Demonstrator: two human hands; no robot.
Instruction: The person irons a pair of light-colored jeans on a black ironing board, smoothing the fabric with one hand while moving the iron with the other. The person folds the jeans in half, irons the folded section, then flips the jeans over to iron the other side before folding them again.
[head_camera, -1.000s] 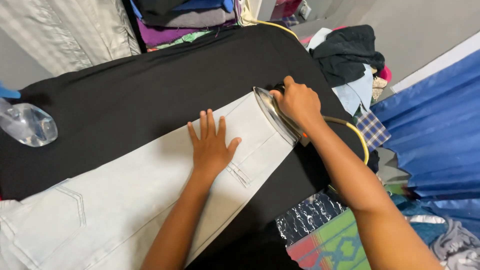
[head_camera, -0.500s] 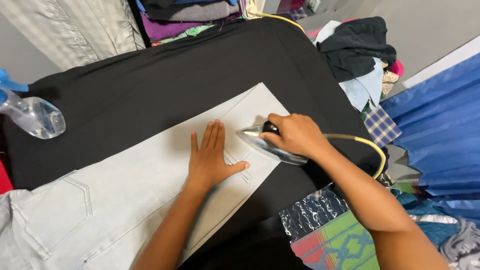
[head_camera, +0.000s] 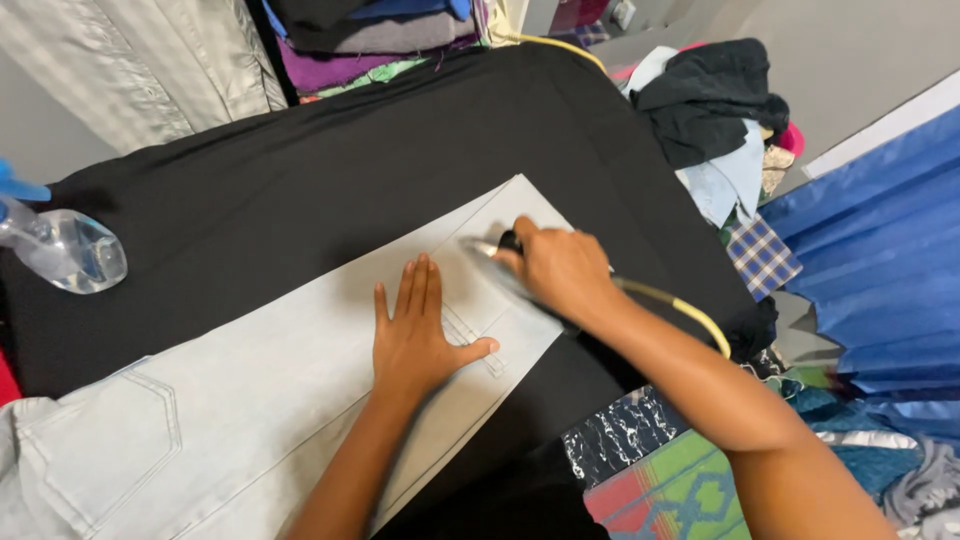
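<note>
Now, line by line:

Left hand: the left hand (head_camera: 418, 335) lies flat and open on the jeans (head_camera: 250, 400), palm down, fingers together and pointing away from the person, thumb spread to the right. It holds nothing — it only presses on the cloth.

Right hand: the right hand (head_camera: 562, 270) is closed around the handle of the iron (head_camera: 492, 255), just to the right of the left hand and a little farther from the person.

Iron: it stands on the jeans near the hem end of the leg. It looks blurred and mostly hidden by the fingers, so only its pale front part and a bit of dark handle are visible.

Cord: a yellowish cord (head_camera: 690, 312) goes out from under the right wrist and bends down over the edge of the board.

Jeans: pale, almost white, spread flat in a diagonal line from the lower left — where a back pocket shows — to the upper middle.

Board: the black cloth (head_camera: 300, 190) covers the work surface under the jeans.

Bottle: a clear spray bottle (head_camera: 62, 250) lies on the black cloth at the left edge, well apart from both hands.

Around: folded clothes (head_camera: 370, 40) are piled at the far side, a dark heap of clothes (head_camera: 715, 95) at the upper right, and blue fabric (head_camera: 880, 230) at the right.
</note>
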